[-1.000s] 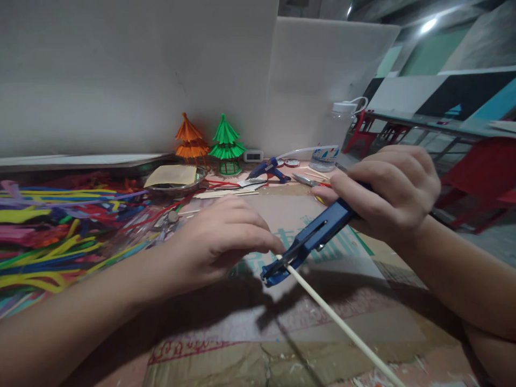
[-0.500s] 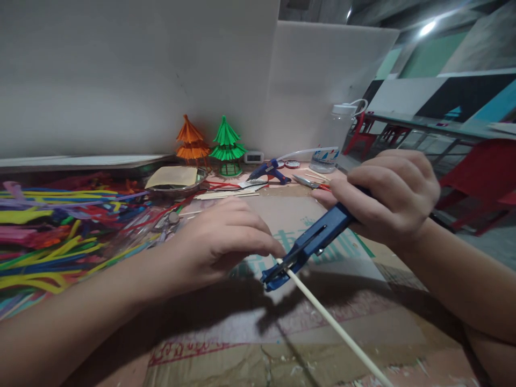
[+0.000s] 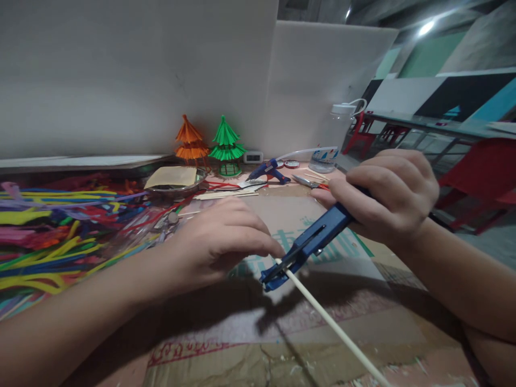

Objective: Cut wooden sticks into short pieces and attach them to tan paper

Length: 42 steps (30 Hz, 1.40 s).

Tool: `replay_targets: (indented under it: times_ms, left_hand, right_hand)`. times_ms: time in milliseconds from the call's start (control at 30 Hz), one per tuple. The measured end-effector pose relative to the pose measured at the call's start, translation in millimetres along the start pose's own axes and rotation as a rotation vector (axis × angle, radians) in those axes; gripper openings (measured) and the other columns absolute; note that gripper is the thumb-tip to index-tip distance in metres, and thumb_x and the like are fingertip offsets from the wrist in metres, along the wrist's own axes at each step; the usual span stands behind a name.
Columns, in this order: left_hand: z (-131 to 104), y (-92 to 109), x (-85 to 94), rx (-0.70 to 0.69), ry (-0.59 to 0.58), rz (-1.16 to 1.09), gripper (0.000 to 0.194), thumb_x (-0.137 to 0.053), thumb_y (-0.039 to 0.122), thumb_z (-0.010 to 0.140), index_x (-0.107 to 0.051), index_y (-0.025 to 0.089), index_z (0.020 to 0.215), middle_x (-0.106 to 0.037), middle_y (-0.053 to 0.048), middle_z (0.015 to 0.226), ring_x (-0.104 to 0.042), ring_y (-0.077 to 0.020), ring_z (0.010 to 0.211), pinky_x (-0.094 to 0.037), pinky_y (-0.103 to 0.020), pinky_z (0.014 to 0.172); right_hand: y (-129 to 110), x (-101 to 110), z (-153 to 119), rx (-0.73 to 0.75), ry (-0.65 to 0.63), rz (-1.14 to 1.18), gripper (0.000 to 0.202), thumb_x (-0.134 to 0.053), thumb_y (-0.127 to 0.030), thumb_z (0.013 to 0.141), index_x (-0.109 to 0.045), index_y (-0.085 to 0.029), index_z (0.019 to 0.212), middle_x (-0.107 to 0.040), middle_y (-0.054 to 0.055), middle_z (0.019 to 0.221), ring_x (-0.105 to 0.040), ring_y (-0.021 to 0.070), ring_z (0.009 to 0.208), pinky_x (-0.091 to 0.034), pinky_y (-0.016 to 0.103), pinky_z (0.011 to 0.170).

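Observation:
My right hand [image 3: 387, 199] is wrapped round a blue hand cutter [image 3: 316, 239] with a dark blade, pointing down to the left. A thin pale wooden stick [image 3: 334, 325] passes through the cutter's jaws and runs toward the bottom edge of the view. On the far side of the jaws, my left hand [image 3: 231, 242] is closed with its fingertips at the short end of the stick. The pinch itself is mostly hidden behind the fingers. Beneath both hands lies a translucent sheet [image 3: 363, 317] with printed lettering.
Colourful pipe cleaners [image 3: 52, 236] are heaped at the left. Behind stand an orange pagoda model [image 3: 188, 142], a green pagoda model [image 3: 226, 148], a glue gun [image 3: 268, 171], a metal dish [image 3: 199, 180], pliers [image 3: 307, 181] and a water bottle [image 3: 341, 129]. A red chair [image 3: 479, 177] is at right.

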<state>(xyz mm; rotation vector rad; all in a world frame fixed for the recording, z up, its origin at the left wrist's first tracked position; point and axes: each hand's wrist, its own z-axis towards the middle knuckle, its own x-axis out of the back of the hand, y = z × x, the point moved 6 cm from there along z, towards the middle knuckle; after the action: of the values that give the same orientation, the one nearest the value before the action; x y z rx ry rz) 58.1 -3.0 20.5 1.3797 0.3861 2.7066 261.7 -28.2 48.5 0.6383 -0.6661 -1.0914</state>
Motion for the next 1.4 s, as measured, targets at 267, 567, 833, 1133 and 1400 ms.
replay_targets:
  times_ms: [267, 567, 833, 1133, 1400]
  left_hand:
    - [2, 1, 0.9, -0.01, -0.004, 0.01, 0.03, -0.045, 0.009, 0.102, -0.073, 0.022, 0.103, -0.078, -0.007, 0.094, -0.067, -0.017, 0.088, -0.046, -0.032, 0.08]
    - [1, 1, 0.9, -0.006, -0.002, -0.001, 0.03, -0.046, 0.007, 0.1, -0.072, 0.021, 0.104, -0.077, -0.006, 0.093, -0.066, -0.017, 0.087, -0.046, -0.031, 0.08]
    - [1, 1, 1.2, 0.002, -0.008, -0.007, 0.028, -0.047, 0.009, 0.1, -0.071, 0.022, 0.104, -0.077, -0.006, 0.094, -0.067, -0.0169, 0.087, -0.046, -0.031, 0.08]
    - [1, -2, -3.0, 0.058, -0.033, -0.087, 0.02, -0.052, 0.01, 0.098, -0.07, 0.019, 0.102, -0.072, -0.005, 0.087, -0.064, -0.0156, 0.083, -0.045, -0.028, 0.077]
    - [1, -12, -2.8, 0.16, 0.008, -0.036, 0.022, -0.049, 0.001, 0.088, -0.066, 0.016, 0.087, -0.07, -0.002, 0.081, -0.061, -0.0139, 0.073, -0.046, -0.024, 0.069]
  right_hand:
    - [0, 0, 0, 0.011, -0.005, 0.01, 0.021, -0.08, -0.021, 0.082, -0.067, -0.027, 0.097, -0.072, -0.001, 0.086, -0.062, 0.0177, 0.076, -0.048, 0.034, 0.073]
    - [1, 1, 1, -0.003, 0.008, 0.042, 0.023, -0.081, -0.021, 0.082, -0.068, -0.025, 0.1, -0.073, -0.001, 0.082, -0.062, 0.0175, 0.071, -0.045, 0.034, 0.067]
    - [1, 0, 0, -0.004, -0.022, 0.068, 0.018, -0.079, -0.024, 0.083, -0.068, -0.027, 0.097, -0.072, -0.002, 0.075, -0.064, 0.017, 0.069, -0.042, 0.032, 0.062]
    - [0, -5, 0, -0.051, -0.042, 0.057, 0.012, -0.071, -0.032, 0.089, -0.065, -0.022, 0.086, -0.071, 0.002, 0.081, -0.064, 0.0177, 0.075, -0.051, 0.029, 0.067]
    - [-4, -28, -13, -0.089, -0.186, 0.06, 0.015, -0.058, -0.029, 0.087, -0.066, -0.018, 0.083, -0.062, 0.007, 0.073, -0.051, 0.0207, 0.068, -0.039, 0.033, 0.059]
